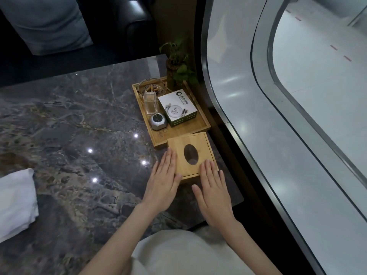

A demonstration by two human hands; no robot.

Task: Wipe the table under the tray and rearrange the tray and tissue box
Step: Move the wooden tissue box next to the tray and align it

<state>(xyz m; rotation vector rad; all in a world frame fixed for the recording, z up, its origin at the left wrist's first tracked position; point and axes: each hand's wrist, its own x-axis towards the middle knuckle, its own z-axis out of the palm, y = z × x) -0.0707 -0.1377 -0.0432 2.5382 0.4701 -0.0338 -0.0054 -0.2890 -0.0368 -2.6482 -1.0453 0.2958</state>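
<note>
A wooden tissue box (188, 144) with an oval opening sits on the dark marble table (79, 120), just in front of the wooden tray (178, 132) at the table's right edge. My left hand (163, 181) lies flat with its fingers against the box's left side. My right hand (213, 192) lies flat with its fingertips on the box's near right corner. Neither hand grips anything. The tray carries a white and green box (177, 107), a glass ashtray (152, 87), a clear container (150, 103) and a small silver device (158, 121).
A folded white cloth (16, 203) lies at the table's left edge. A small potted plant (175, 66) stands at the tray's far corner. A curved glass wall (258, 116) runs along the table's right side. A dark sofa with a cushion (49, 20) stands beyond the table.
</note>
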